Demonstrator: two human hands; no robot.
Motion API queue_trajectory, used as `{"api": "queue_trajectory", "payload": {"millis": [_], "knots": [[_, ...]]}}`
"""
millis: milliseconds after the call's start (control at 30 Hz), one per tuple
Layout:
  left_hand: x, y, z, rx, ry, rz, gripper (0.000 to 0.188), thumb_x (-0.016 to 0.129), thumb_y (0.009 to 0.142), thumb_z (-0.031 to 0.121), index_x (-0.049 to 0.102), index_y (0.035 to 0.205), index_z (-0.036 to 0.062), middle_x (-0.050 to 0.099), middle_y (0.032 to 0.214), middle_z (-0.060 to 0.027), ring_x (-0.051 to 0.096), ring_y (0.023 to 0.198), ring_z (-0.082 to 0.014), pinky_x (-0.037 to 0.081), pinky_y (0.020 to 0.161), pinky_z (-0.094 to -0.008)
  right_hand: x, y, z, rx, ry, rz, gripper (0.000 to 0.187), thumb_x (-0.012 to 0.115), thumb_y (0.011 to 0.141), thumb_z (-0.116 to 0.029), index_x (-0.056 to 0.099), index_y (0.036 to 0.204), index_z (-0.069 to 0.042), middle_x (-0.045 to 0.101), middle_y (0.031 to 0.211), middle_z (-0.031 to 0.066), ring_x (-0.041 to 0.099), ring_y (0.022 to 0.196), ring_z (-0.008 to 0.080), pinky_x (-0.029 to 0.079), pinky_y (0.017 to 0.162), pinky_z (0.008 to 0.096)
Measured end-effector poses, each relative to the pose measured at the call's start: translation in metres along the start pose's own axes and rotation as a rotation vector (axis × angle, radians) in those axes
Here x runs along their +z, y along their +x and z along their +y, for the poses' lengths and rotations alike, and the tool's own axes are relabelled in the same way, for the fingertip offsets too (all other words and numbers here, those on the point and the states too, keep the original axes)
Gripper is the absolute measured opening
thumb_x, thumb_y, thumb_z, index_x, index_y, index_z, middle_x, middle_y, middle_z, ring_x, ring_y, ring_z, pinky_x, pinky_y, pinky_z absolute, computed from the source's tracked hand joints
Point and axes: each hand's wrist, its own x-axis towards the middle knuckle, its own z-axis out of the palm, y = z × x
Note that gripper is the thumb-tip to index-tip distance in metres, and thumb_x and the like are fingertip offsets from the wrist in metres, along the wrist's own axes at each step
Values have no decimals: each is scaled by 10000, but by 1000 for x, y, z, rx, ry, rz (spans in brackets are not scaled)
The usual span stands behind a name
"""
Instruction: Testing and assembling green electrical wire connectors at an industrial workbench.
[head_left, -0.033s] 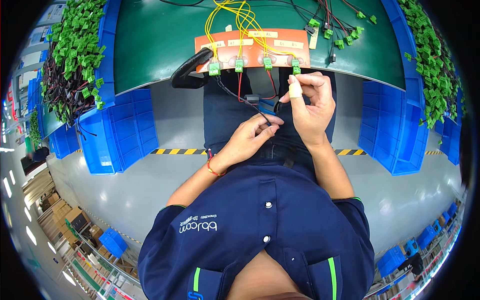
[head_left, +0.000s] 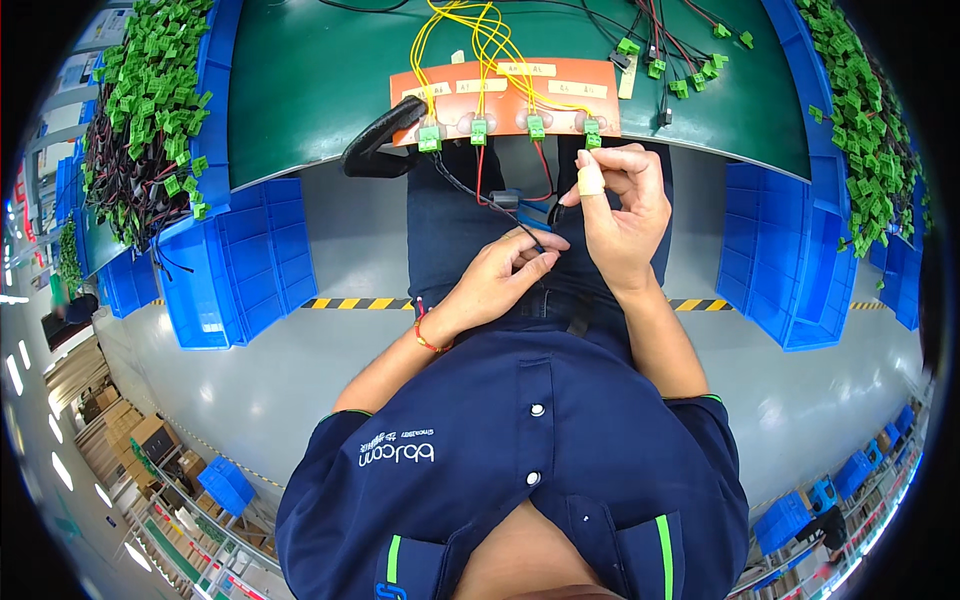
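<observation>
A red-orange board (head_left: 448,110) at the bench edge carries a row of green terminal connectors with yellow wires above. My right hand (head_left: 628,215), its thumb wrapped in yellowish tape, pinches at the lower end of the rightmost green terminal connector (head_left: 593,141). Beside its curled fingers is a small black piece (head_left: 556,214); whether they hold it I cannot tell. My left hand (head_left: 503,277) is closed on a black cable (head_left: 462,184), which runs up to the leftmost green connector (head_left: 429,138). Red wires and a dark cylinder (head_left: 505,199) hang from the middle connectors.
On the green bench (head_left: 310,110), a black bracket-like piece (head_left: 380,140) overlaps the board's left end. Loose wired green connectors (head_left: 680,88) lie at the back right. Blue bins (head_left: 240,265) stand left and right, with heaps of green connectors (head_left: 150,100) above.
</observation>
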Motion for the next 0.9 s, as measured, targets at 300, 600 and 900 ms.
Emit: {"api": "queue_trajectory", "payload": {"millis": [300, 600, 900], "knots": [[1, -1, 9, 45, 87, -94, 247, 576, 975, 165, 638, 1152, 5, 612, 1099, -83, 606, 875, -119, 498, 796, -274, -7, 2, 5, -67, -3, -59, 101, 611, 895, 73, 563, 982, 56, 597, 935, 104, 634, 651, 108, 510, 552, 218], [2, -1, 8, 22, -41, -190, 287, 520, 1015, 212, 641, 1150, -10, 623, 1112, -81, 613, 917, -123, 502, 844, -280, -6, 7, 3, 59, 96, -17, 112, 633, 902, 29, 556, 984, 30, 619, 871, 74, 630, 657, 95, 485, 560, 210], [-5, 0, 22, -60, -744, -95, 350, 428, 1046, 317, 602, 1015, 15, 651, 837, -83, 631, 786, -155, 512, 733, -275, -43, -14, -32, 249, -190, -607, 277, 616, 933, -113, 492, 1157, -7, 598, 913, 101, 619, 851, 185, 483, 844, 320]]}}
